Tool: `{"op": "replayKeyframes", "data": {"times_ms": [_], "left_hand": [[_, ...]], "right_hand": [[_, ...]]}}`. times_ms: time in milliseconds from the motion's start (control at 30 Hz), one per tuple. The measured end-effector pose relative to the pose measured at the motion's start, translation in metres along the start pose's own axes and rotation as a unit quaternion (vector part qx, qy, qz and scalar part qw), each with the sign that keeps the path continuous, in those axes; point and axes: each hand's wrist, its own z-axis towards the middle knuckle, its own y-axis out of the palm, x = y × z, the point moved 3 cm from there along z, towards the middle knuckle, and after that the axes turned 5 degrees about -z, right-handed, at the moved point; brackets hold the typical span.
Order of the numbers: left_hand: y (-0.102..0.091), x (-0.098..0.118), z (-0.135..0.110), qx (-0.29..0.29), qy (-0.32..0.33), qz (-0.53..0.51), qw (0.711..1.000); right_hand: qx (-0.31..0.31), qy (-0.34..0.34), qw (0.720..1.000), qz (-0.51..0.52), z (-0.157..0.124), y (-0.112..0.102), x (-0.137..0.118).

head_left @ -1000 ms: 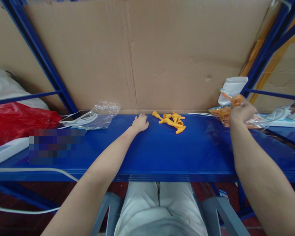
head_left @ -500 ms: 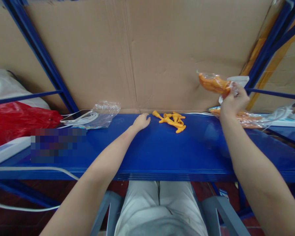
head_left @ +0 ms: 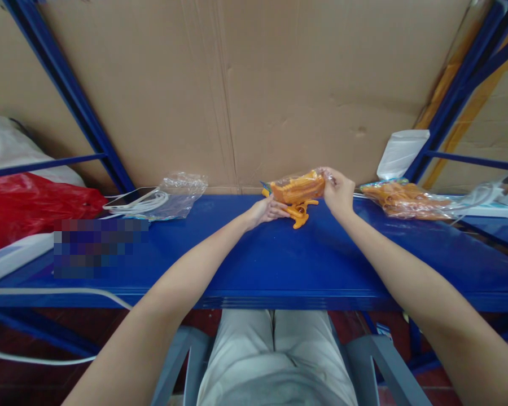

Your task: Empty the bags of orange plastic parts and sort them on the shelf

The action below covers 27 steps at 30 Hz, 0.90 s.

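Far left on the blue shelf (head_left: 279,265) lies a red plastic bag (head_left: 21,206). Right of it, a clear bag (head_left: 182,192) holds a coiled white cable (head_left: 146,203) and rests against the cardboard back wall (head_left: 258,84). In the middle, my left hand (head_left: 266,210) reaches under the left end of a clear packet of orange pieces (head_left: 298,188). Its fingers are loosely curled and touch the packet, but I cannot tell whether they grip it. The packet hangs just above a few loose orange pieces (head_left: 298,214) on the shelf's far edge. My right hand (head_left: 338,192) is closed, pinching the packet's right end. A hand at each end seems to keep the soft packet stretched and level. Farther right lie a pile of similar packets (head_left: 402,198) and a white pouch (head_left: 400,152), propped against a blue post.
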Motion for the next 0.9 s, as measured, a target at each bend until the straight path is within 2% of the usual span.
{"op": "replayKeyframes", "data": {"times_ms": [133,233,333,400,467,567,667,733,800,900], "left_hand": [[0.004,0.005,-0.004,-0.014,-0.010,-0.038,0.999],[0.002,0.012,-0.007,-0.007,0.016,-0.074,0.997],[-0.014,0.022,-0.012,0.014,0.059,-0.115,0.991],[-0.030,0.028,-0.017,0.030,0.077,-0.128,0.988],[-0.049,0.032,-0.021,0.046,0.070,-0.119,0.989],[-0.073,0.031,-0.026,0.072,0.030,-0.079,0.994],[-0.085,0.027,-0.026,0.102,-0.003,-0.065,0.993],[-0.091,0.024,-0.024,0.131,-0.014,-0.071,0.989],[-0.097,0.022,-0.022,0.156,-0.026,-0.075,0.985],[-0.106,0.021,-0.021,0.169,-0.036,-0.074,0.982]], "right_hand": [[-0.012,-0.033,0.999,0.006,-0.004,0.000,-0.005],[-0.038,-0.065,0.997,0.017,-0.011,0.004,-0.015],[-0.089,-0.103,0.990,0.036,-0.020,0.012,-0.025],[-0.146,-0.128,0.980,0.042,-0.029,0.021,-0.029],[-0.220,-0.152,0.963,0.045,-0.037,0.031,-0.031],[-0.325,-0.219,0.918,0.064,-0.050,0.044,-0.036],[-0.370,-0.281,0.882,0.077,-0.059,0.054,-0.039],[-0.376,-0.274,0.884,0.051,-0.061,0.060,-0.035],[-0.383,-0.239,0.892,0.012,-0.062,0.065,-0.027],[-0.394,-0.198,0.897,-0.018,-0.061,0.070,-0.015]]}}
